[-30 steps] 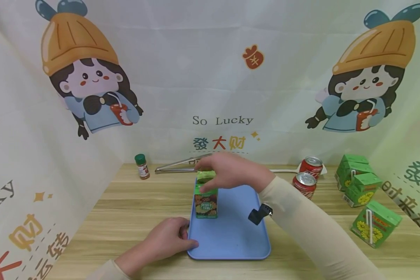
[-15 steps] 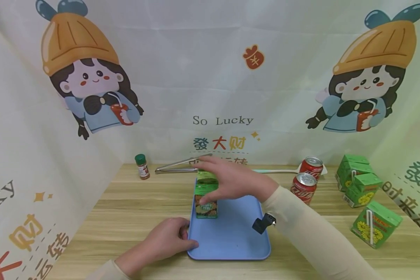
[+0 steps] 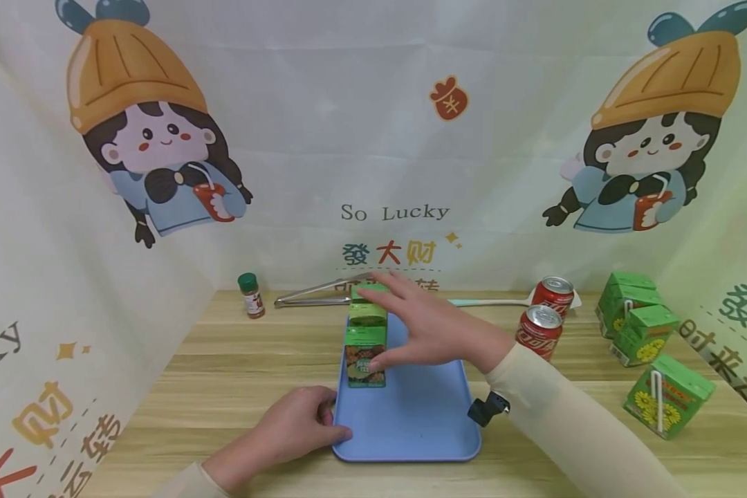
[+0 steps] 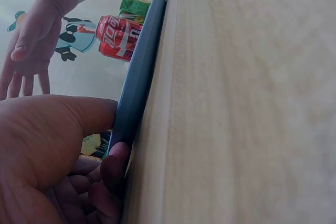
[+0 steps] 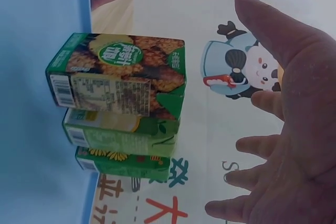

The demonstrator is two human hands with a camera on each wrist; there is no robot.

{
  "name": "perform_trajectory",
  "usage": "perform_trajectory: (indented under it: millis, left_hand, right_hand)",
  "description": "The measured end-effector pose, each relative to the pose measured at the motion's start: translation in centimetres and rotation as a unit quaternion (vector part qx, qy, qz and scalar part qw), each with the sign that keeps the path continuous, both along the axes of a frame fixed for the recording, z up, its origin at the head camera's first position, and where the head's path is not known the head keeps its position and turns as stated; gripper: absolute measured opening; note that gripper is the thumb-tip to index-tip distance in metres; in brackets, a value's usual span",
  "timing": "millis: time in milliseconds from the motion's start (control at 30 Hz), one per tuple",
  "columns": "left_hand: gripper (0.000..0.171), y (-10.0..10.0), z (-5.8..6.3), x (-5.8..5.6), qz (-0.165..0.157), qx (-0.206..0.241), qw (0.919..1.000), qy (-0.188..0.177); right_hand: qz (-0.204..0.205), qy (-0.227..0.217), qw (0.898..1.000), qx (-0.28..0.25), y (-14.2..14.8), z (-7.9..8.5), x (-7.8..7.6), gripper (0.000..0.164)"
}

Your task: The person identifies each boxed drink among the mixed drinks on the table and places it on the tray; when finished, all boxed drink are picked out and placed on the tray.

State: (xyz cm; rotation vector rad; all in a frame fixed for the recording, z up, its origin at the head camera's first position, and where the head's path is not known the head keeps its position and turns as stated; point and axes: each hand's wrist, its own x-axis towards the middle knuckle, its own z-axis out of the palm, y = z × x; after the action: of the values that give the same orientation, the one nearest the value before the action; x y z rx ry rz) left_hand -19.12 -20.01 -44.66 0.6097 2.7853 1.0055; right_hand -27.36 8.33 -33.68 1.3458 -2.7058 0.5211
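Note:
A blue tray [image 3: 417, 422] lies on the wooden table, and my left hand [image 3: 299, 425] grips its near left edge, thumb on the rim and fingers curled at its side and underneath. Along the tray's left side stand three drink cartons in a row. The front carton [image 5: 121, 72] has brown fruit artwork, the middle carton [image 5: 115, 132] is light green, and the back carton [image 5: 126, 166] is green with yellow flowers. My right hand [image 3: 429, 325] is spread beside and above the row, partly covering it in the head view. In the right wrist view its fingers stand apart from the cartons.
Two red cola cans [image 3: 540, 332] stand right of the tray, with several green flower cartons [image 3: 669, 398] farther right. Metal tongs [image 3: 311, 302] and a pale-handled utensil [image 3: 492, 302] lie behind the tray. A green-capped spice jar [image 3: 252, 296] stands at the back left.
My right hand has drawn back to the right from the carton tops and its fingers have spread, so more of the row shows. The left hand and tray hold their place.

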Motion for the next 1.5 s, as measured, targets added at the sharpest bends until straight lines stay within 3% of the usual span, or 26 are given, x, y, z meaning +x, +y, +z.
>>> perform_trajectory:
  millis: [267, 800, 1167, 1500]
  left_hand:
    - [0.033, 0.2, -0.1, 0.0, 0.002, 0.003, 0.9999, 0.014]
    - [0.034, 0.1, -0.2, -0.2, 0.002, 0.006, 1.0000, 0.005]
    - [0.033, 0.0, -0.3, -0.1, 0.005, 0.006, 1.0000, -0.001]
    - [0.033, 0.0, -0.2, -0.2, 0.008, 0.004, 1.0000, -0.004]
  right_hand:
    - [-0.040, -0.002, 0.999, -0.012, 2.4, -0.4, 0.7, 0.114]
    - [-0.089, 0.018, 0.995, -0.047, 9.0, -1.3, 2.7, 0.109]
    - [-0.123, 0.055, 0.989, -0.061, 14.2, -2.1, 4.4, 0.107]
    - [-0.175, 0.074, 0.980, -0.057, 18.5, -1.7, 6.1, 0.107]
